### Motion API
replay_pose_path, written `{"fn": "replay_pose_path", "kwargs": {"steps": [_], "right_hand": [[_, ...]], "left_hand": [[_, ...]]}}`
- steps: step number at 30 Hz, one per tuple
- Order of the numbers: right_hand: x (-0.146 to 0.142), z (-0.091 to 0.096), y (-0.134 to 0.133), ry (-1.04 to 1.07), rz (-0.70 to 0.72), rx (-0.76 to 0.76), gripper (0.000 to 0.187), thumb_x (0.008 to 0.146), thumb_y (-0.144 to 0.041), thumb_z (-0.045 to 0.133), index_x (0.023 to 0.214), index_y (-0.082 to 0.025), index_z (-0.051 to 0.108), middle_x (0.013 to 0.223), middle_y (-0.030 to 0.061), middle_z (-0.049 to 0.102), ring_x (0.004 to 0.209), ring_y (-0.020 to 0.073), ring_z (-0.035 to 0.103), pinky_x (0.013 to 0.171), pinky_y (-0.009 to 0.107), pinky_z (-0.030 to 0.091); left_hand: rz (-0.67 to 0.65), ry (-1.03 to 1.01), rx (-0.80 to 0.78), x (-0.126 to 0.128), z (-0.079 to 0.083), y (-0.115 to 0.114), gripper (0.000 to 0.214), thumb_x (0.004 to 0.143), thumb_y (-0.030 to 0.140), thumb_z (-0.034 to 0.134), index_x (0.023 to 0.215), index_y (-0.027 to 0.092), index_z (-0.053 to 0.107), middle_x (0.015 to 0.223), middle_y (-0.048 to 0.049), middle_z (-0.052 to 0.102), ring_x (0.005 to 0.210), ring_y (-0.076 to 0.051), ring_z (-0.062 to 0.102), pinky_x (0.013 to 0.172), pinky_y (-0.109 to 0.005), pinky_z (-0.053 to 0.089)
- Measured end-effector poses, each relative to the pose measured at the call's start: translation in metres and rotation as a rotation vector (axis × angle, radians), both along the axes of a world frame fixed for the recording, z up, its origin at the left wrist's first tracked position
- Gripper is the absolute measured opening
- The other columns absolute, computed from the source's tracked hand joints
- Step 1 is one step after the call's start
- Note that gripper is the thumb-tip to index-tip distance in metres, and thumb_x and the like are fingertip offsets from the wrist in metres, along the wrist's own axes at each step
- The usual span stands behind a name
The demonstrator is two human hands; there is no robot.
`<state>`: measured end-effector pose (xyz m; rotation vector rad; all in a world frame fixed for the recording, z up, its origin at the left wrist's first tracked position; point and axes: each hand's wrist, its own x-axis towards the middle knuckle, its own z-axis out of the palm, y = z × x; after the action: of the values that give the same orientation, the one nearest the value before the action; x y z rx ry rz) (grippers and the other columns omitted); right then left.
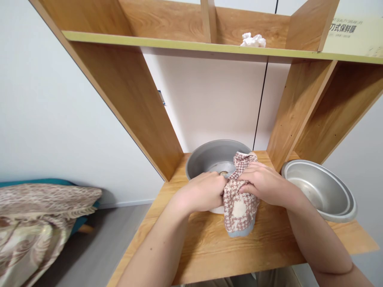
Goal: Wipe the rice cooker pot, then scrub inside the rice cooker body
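"Where do we have the patterned cloth?"

"At the grey basin's near right side, hanging down in front of it."

"And our fingers?"

"Our left hand is a fist around the cloth's left side (fingertips hidden); our right hand grips a fold."

"Which step?"

"Bunching it two-handed, we judge; the next move calls for keeping both grips firm."
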<state>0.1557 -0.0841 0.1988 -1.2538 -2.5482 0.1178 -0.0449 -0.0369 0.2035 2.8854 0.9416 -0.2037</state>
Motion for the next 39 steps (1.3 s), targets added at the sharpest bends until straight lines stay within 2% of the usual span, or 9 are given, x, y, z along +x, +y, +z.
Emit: {"fn": "replay_pose_path", "kwargs": {"steps": [3, 7, 12, 17, 19, 24, 28, 34, 39], "right_hand": [[0.0, -0.002, 0.0, -0.021, 0.004, 0.031, 0.02, 0.096, -0.028, 0.059, 0.079, -0.018, 0.063, 0.084, 0.0028, 0.067, 0.086, 0.0189, 0.058, 0.09, 0.035, 0.039], [-0.011, -0.01, -0.002, -0.071, 0.012, 0.087, 0.022, 0.097, -0.026, 0.055, 0.078, -0.017, 0.061, 0.079, 0.0034, 0.066, 0.079, 0.0191, 0.057, 0.09, 0.037, 0.039], [-0.025, -0.021, -0.004, -0.106, -0.018, 0.146, 0.021, 0.096, -0.03, 0.057, 0.084, -0.014, 0.063, 0.082, 0.0068, 0.068, 0.081, 0.0222, 0.058, 0.086, 0.04, 0.039], [-0.022, -0.02, -0.002, -0.054, -0.016, 0.108, 0.022, 0.096, -0.031, 0.059, 0.082, -0.015, 0.065, 0.083, 0.0056, 0.07, 0.082, 0.0209, 0.06, 0.086, 0.038, 0.039], [-0.017, -0.014, -0.002, -0.028, -0.016, 0.064, 0.022, 0.096, -0.03, 0.059, 0.081, -0.016, 0.066, 0.084, 0.0046, 0.07, 0.084, 0.0198, 0.061, 0.088, 0.036, 0.039], [-0.007, -0.001, -0.002, 0.017, -0.04, -0.028, 0.016, 0.094, -0.028, 0.062, 0.083, -0.017, 0.068, 0.085, 0.0039, 0.07, 0.09, 0.0194, 0.061, 0.089, 0.035, 0.04], [-0.008, -0.004, -0.001, 0.004, -0.04, -0.007, 0.014, 0.093, -0.027, 0.063, 0.086, -0.017, 0.068, 0.087, 0.0043, 0.071, 0.089, 0.0202, 0.061, 0.09, 0.036, 0.04], [-0.018, -0.015, -0.003, -0.015, -0.053, 0.112, 0.015, 0.091, -0.024, 0.063, 0.08, -0.015, 0.066, 0.081, 0.0046, 0.07, 0.081, 0.0202, 0.059, 0.087, 0.036, 0.039], [-0.018, -0.012, -0.003, -0.001, -0.028, 0.083, 0.018, 0.093, -0.023, 0.061, 0.077, -0.016, 0.066, 0.08, 0.0034, 0.071, 0.078, 0.0186, 0.059, 0.086, 0.035, 0.038]], "left_hand": [[0.004, -0.044, -0.022, 0.0, -0.001, 0.001, 0.004, 0.076, 0.025, 0.056, 0.076, 0.022, 0.059, 0.071, -0.0013, 0.069, 0.062, -0.019, 0.062, 0.054, -0.03, 0.037], [0.052, -0.071, -0.012, -0.001, -0.003, 0.002, 0.026, 0.077, 0.036, 0.058, 0.097, 0.021, 0.056, 0.078, -0.0035, 0.069, 0.068, -0.023, 0.065, 0.056, -0.032, 0.039], [0.049, -0.111, -0.058, -0.002, -0.005, 0.004, 0.026, 0.085, 0.044, 0.052, 0.096, 0.02, 0.054, 0.079, -0.0039, 0.068, 0.066, -0.021, 0.063, 0.056, -0.032, 0.04], [-0.064, -0.204, -0.109, -0.003, -0.008, 0.007, 0.015, 0.082, 0.034, 0.058, 0.088, 0.021, 0.062, 0.098, -0.0061, 0.068, 0.091, -0.021, 0.065, 0.079, -0.031, 0.05], [-0.097, -0.215, -0.13, -0.002, -0.008, 0.007, 0.012, 0.082, 0.029, 0.058, 0.087, 0.021, 0.065, 0.102, -0.006, 0.067, 0.095, -0.02, 0.064, 0.082, -0.03, 0.05], [-0.089, -0.184, -0.156, -0.003, -0.007, 0.006, 0.007, 0.078, 0.019, 0.057, 0.084, 0.021, 0.059, 0.087, -0.0018, 0.068, 0.077, -0.017, 0.064, 0.069, -0.027, 0.048], [-0.016, -0.152, -0.132, -0.005, -0.007, 0.005, 0.016, 0.076, 0.02, 0.058, 0.092, 0.022, 0.056, 0.079, -0.0012, 0.067, 0.068, -0.018, 0.062, 0.055, -0.027, 0.041], [-0.043, -0.131, -0.13, -0.003, -0.007, 0.005, 0.012, 0.081, 0.024, 0.056, 0.092, 0.024, 0.059, 0.081, 0.0, 0.069, 0.068, -0.016, 0.062, 0.056, -0.027, 0.04], [-0.035, -0.123, -0.12, -0.003, -0.008, 0.005, 0.011, 0.081, 0.026, 0.058, 0.091, 0.024, 0.061, 0.08, -0.0002, 0.069, 0.065, -0.016, 0.062, 0.055, -0.027, 0.039]]}}
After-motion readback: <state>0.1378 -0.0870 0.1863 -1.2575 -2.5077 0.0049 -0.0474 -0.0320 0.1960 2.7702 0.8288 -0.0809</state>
